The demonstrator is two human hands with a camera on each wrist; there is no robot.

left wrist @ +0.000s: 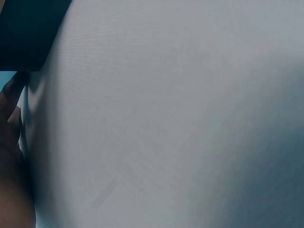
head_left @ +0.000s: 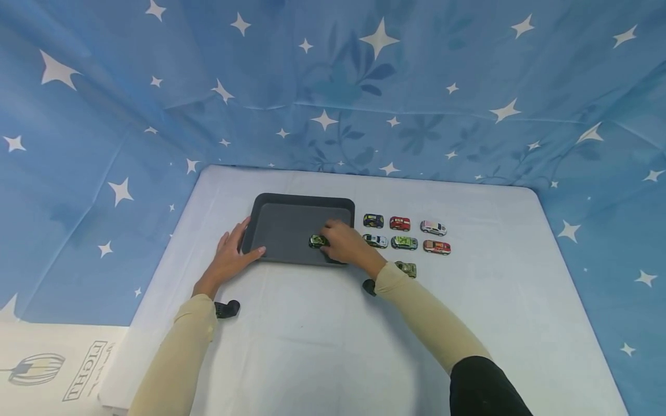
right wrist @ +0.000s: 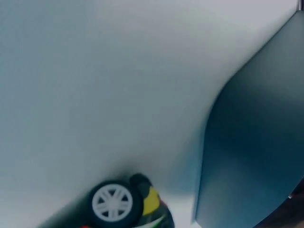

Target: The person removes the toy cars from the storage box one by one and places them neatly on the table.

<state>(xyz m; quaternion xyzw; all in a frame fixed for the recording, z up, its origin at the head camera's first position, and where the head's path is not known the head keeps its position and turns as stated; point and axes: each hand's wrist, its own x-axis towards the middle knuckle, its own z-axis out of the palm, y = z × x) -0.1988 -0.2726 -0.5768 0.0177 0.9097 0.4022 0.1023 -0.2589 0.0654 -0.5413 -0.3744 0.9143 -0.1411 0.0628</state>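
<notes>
A dark grey tray (head_left: 286, 222) lies on the white-covered table. My left hand (head_left: 229, 257) rests at its left side, fingers along the outer edge and thumb over the near rim. Over the tray's right part, my right hand (head_left: 344, 241) pinches a green and black toy car (head_left: 315, 241) by one end. The right wrist view catches the tray's outer wall (right wrist: 251, 128) and the wheel of another toy car (right wrist: 112, 203). In the left wrist view only a strip of the left hand (left wrist: 12, 142) shows at the edge.
Right of the tray stand several toy cars in rows, among them a red car (head_left: 400, 223), a white car (head_left: 433, 227) and an orange car (head_left: 436, 247). A camouflage-coloured car (head_left: 407, 268) is partly hidden by my right forearm. A blue star-patterned curtain (head_left: 333, 86) hangs behind.
</notes>
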